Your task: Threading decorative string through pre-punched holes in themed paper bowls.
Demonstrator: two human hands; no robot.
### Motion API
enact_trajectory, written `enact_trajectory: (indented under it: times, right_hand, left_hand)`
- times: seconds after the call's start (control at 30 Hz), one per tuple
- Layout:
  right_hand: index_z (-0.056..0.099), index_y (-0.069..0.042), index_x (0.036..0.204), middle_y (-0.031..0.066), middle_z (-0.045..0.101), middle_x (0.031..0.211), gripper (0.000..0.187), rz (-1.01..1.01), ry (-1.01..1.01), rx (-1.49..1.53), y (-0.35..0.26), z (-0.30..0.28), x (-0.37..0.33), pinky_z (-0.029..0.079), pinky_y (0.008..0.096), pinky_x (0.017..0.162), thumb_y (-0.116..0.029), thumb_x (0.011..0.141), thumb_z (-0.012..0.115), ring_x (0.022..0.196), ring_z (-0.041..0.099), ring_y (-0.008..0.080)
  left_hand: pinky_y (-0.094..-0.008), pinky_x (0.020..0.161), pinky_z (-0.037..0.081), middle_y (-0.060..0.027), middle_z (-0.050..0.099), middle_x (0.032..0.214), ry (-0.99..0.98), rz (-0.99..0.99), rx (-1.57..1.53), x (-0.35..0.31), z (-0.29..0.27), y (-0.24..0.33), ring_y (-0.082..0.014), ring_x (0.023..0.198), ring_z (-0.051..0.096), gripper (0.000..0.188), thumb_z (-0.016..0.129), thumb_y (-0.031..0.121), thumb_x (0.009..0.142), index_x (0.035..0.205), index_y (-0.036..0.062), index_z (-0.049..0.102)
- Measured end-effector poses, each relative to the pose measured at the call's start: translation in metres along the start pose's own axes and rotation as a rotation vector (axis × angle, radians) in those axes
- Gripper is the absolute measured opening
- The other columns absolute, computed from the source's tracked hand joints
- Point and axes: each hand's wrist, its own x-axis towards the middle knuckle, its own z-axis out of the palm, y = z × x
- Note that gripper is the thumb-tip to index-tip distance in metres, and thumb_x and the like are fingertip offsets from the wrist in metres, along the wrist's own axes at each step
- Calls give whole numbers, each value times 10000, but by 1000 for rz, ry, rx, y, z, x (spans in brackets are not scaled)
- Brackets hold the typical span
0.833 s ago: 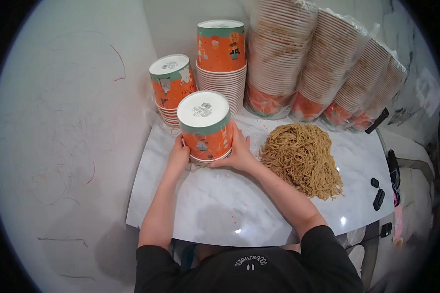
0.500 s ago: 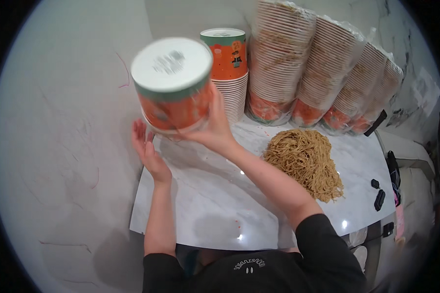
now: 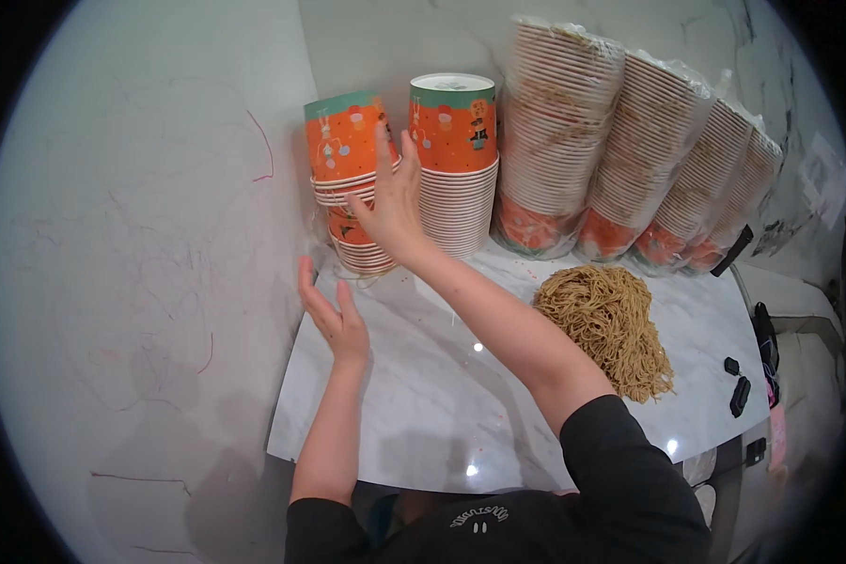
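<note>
Upside down at the table's far left stands a stack of orange paper tubs with green bands (image 3: 340,141). It leans a little to the left, and an orange band shows between its upper and lower rims. My right hand (image 3: 392,202) lies along this stack's right side, fingers stretched and apart, not wrapped around it; whether the fingertips touch is unclear. Lower down, my left hand (image 3: 336,320) is open and holds nothing, its fingers pointing up just in front of the stack's base. Beside my right hand rises a second, upright stack of matching tubs (image 3: 456,202).
Several tall plastic-wrapped tub stacks (image 3: 559,122) line the back right. A heap of thin tan strands, like dry noodles, (image 3: 606,329) lies on the marbled white table (image 3: 423,404). Small black objects (image 3: 740,397) sit near the right edge. A scribbled wall (image 3: 160,263) borders the left.
The tub that my right hand held up in the air now sits on the left stack, and the hand has loosened from it. The whole view has shifted slightly.
</note>
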Motion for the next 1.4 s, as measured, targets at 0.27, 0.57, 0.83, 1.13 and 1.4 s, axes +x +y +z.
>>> enact_trajectory:
  times: [0.27,0.57,0.83,1.13,1.4]
  right_hand:
    - [273,-173,1610,361,224,1568,806,-191,121,-105,11,-7,93,234,680,1159,-399,944,665,1461,186,590]
    - [732,-42,1136,181,689,1181,443,-99,-648,-230,29,1,80,406,575,1090,-400,876,728,1138,650,360]
    - [618,-45,1275,254,559,1341,669,-172,19,-632,23,-64,107,381,546,1092,-500,808,771,1296,486,416]
    - [533,-78,1320,223,452,1417,803,-30,-4,-424,63,-119,65,440,549,1094,-250,646,936,1422,319,481]
    - [228,-68,1540,206,128,1579,1203,-35,205,-7,21,-178,-19,359,501,1175,-195,599,967,1467,282,368]
  left_hand:
    - [-447,1207,256,-203,377,1565,-41,-54,12,-7,13,8,-346,1450,355,596,545,149,1012,1535,-23,317]
    - [-453,1203,257,-190,386,1554,-72,-110,49,-9,12,9,-352,1444,356,605,561,105,987,1530,-12,320]
    - [-460,1207,254,-185,378,1558,-91,-110,80,-11,11,10,-354,1452,338,628,574,89,973,1531,-12,303]
    - [-459,1178,316,-174,388,1547,-127,-57,45,-16,22,6,-347,1428,374,627,589,54,956,1522,-1,326]
    - [-446,1196,335,-208,334,1568,-356,13,-163,-7,42,34,-343,1450,371,1039,869,146,765,1569,-15,231]
